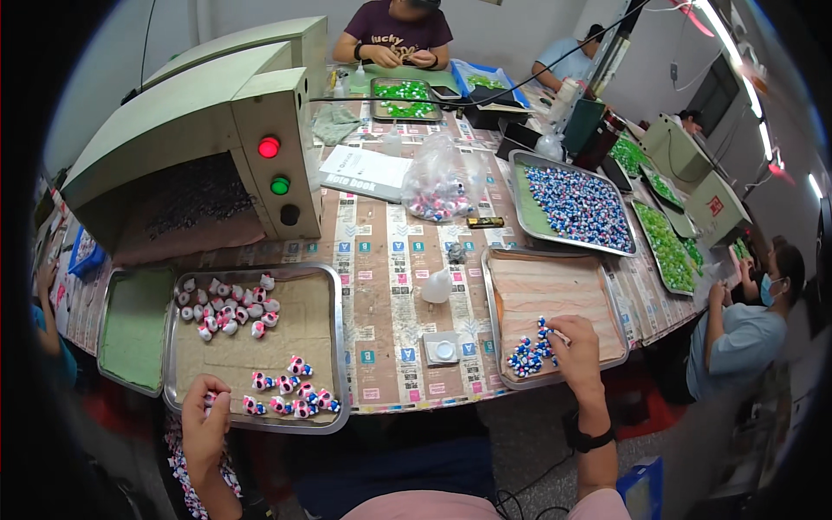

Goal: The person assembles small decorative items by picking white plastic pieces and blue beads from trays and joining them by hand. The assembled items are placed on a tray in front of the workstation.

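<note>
Left hand pinching a pale piece, right hand at the blue pile

My left hand (206, 423), at the lower left of the frame, has thumb and fingers closed on a small white-and-pink piece (211, 398), mostly hidden by my fingertips. It hangs over the near left corner of a silver metal tray lined with tan cloth (217, 368).

My right hand (575, 348), right of centre, reaches down with bent fingers to a small heap of glossy blue-and-white pieces (526, 356). The fingertips meet the heap's upper right edge; I cannot tell whether they grip one. The heap lies just left of that hand, at the near end of a silver tray lined with orange-striped cloth (555, 286).

Right of my left hand, in the tan-lined tray, lie white-and-pink figures with blue lower parts (299, 394). Farther up that tray sit rounded white-and-pink pieces (230, 308).

Between the trays stand a small translucent white squeeze bottle (436, 287) and a square white block with a round cup (442, 349).

Beyond, a cream metal machine with red and green lights (277, 113) fills the upper left, a clear plastic bag of pink-and-white pieces (440, 184) lies at upper centre, and a large silver tray of blue-and-white pieces (576, 205) sits at upper right.
</note>
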Demonstrator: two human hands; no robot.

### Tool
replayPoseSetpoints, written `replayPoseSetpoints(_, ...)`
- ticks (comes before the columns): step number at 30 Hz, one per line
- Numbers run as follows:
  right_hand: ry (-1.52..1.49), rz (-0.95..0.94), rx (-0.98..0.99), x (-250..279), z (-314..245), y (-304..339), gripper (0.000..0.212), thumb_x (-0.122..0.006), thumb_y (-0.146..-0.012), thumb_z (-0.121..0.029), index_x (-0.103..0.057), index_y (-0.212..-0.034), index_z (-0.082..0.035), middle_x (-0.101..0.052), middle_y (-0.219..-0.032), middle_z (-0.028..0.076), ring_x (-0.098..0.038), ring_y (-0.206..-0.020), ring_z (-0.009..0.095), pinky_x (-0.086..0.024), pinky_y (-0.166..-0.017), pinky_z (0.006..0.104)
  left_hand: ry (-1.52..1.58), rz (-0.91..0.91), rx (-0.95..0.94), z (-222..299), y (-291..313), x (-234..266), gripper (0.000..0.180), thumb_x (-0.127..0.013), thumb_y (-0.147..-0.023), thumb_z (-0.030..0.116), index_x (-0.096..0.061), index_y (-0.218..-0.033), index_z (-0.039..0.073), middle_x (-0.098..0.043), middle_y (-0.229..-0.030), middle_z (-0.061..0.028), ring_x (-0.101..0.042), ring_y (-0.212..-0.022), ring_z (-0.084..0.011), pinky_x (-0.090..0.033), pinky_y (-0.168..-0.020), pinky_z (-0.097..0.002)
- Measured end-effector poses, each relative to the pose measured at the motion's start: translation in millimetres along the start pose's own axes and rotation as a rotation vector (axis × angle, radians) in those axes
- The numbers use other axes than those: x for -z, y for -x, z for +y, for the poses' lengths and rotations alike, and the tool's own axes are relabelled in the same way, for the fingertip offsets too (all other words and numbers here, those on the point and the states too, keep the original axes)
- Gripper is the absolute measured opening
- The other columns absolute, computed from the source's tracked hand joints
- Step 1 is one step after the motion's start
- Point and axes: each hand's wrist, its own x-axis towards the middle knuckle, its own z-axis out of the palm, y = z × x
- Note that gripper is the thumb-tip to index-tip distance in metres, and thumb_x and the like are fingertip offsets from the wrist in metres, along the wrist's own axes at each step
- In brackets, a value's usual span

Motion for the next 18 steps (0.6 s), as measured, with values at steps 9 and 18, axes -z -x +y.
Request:
replayPoseSetpoints(9, 0.176, -0.097, -0.032, -22, 4, -21, 0.017, -0.067, -0.078, -0.008, -0.070, -0.095, -0.004, -0.065, -0.090, 0.012, -0.058, -0.090, 0.032, -0.047, -0.079, 0.0396, 0.855, -0.426, 0.100, 12, 17, -67, 0.016, -0.052, -0.094, 0.003, -0.046, -0.108, 0.000, -0.059, -0.107, -0.0224, -0.067, -0.079, -0.0219, -0.057, -0.064, -0.0272)
replayPoseSetpoints(18, -0.794, -0.291, -0.382, -3, -50, 1, 0.023, -0.067, -0.087, 0.000, -0.068, -0.110, 0.004, -0.064, -0.101, 0.004, -0.060, -0.089, 0.009, -0.049, -0.077, 0.0223, 0.915, -0.621, 0.288, 8, 31, -121, 0.021, -0.056, -0.096, 0.002, -0.057, -0.116, -0.004, -0.064, -0.106, -0.0166, -0.068, -0.083, -0.0200, -0.058, -0.074, -0.0272)
